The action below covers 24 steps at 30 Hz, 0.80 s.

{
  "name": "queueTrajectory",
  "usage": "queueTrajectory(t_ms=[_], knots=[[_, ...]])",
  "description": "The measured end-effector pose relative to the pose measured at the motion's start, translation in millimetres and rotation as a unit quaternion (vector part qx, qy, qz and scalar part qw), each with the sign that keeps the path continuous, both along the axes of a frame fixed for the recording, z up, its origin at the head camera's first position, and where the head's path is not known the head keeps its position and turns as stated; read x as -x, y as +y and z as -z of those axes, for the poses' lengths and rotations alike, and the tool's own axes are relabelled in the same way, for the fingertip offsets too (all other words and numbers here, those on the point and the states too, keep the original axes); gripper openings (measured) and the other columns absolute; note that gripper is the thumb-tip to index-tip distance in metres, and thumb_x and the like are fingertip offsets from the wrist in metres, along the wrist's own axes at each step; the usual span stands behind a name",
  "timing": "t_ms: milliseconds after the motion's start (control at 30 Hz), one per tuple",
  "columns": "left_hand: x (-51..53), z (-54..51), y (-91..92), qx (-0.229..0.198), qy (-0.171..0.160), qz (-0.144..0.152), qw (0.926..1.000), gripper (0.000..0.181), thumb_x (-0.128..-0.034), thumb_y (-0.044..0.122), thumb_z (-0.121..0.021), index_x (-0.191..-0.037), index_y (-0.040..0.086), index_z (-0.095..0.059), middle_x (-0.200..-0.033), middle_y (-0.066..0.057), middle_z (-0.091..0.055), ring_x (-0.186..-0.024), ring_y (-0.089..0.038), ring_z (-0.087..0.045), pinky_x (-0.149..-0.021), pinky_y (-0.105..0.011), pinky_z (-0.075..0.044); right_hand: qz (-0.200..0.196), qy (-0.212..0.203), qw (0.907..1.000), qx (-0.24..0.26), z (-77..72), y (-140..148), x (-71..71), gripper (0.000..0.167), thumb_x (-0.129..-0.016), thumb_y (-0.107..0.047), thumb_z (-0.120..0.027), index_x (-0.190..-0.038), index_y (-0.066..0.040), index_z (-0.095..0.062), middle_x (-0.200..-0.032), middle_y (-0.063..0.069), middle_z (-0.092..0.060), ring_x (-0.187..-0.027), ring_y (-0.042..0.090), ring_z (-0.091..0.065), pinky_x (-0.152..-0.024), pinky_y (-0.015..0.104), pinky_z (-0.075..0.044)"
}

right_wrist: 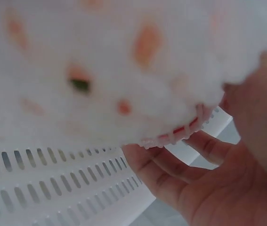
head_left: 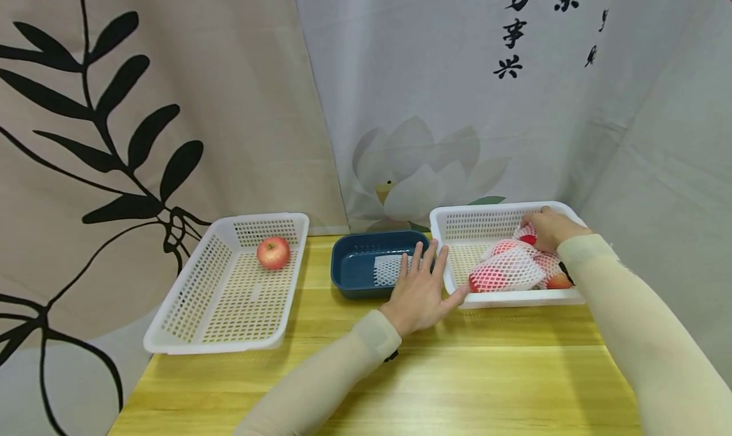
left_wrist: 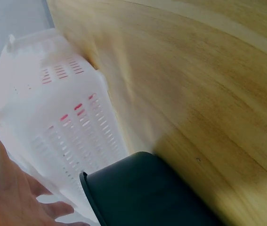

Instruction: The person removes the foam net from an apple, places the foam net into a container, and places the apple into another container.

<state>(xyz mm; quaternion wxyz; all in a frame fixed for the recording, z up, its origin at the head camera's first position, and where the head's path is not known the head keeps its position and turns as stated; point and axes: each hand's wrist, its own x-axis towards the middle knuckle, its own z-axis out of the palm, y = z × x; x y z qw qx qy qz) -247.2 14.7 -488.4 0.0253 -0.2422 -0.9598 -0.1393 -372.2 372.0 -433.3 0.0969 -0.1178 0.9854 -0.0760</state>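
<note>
My right hand (head_left: pixel 549 229) reaches into the right white basket (head_left: pixel 520 299) and grips a red apple in a white foam net (head_left: pixel 527 235) at its back. In the right wrist view the fingers (right_wrist: pixel 171 176) curl under the netted apple, and a blurred white net fills the upper part. Several more netted apples (head_left: pixel 509 272) lie in the same basket. My left hand (head_left: pixel 420 296), fingers spread, is over the right end of the dark blue tray (head_left: pixel 351 290), beside the basket wall, and holds nothing. A piece of white foam net (head_left: pixel 387 271) lies inside the tray, partly behind the fingers.
Another white basket (head_left: pixel 197 346) stands on the left with one bare red apple (head_left: pixel 273 253) in it. All the containers stand on a yellow wooden table (head_left: pixel 457 379). A printed curtain (head_left: pixel 257 105) hangs right behind them, and a pale cloth (head_left: pixel 669 188) hangs on the right.
</note>
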Motion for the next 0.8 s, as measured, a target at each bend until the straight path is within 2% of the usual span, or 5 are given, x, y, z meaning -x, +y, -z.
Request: queueTrajectory(t_ms=[300,567,800], knots=[[1.7,0.4,-0.2,0.009,0.003,0.002,1.0,0.1,-0.1153,0.084,-0.024,-0.189,0.016,-0.015,-0.199,-0.013,-0.01,-0.184,-0.045,-0.014,-0.146,-0.073,-0.02,-0.017,0.0,0.9998,0.005,0.5,4.3,3.6,0.056,-0.092,-0.003,-0.087,-0.147,-0.006,-0.074,-0.143,0.043,-0.06,-0.125,0.055,-0.063,-0.112,0.085,-0.053],[1.7,0.6,-0.1,0.008,0.003,0.002,1.0,0.1,-0.1157,0.083,-0.025,-0.189,0.016,-0.015,-0.198,-0.014,-0.011,-0.184,-0.045,-0.014,-0.147,-0.073,-0.019,-0.016,-0.009,0.9996,0.02,0.9,4.6,4.2,0.056,-0.094,-0.006,-0.087,-0.148,-0.008,-0.074,-0.147,0.044,-0.058,-0.129,0.058,-0.06,-0.115,0.087,-0.05],[1.3,0.0,0.4,0.008,0.004,0.002,1.0,0.099,-0.1158,0.083,-0.025,-0.189,0.016,-0.015,-0.198,-0.013,-0.01,-0.184,-0.045,-0.013,-0.147,-0.073,-0.017,-0.041,0.013,0.999,0.012,-5.4,4.4,1.9,0.053,-0.092,-0.007,-0.087,-0.144,-0.005,-0.075,-0.133,0.039,-0.066,-0.115,0.047,-0.062,-0.102,0.068,-0.059]])
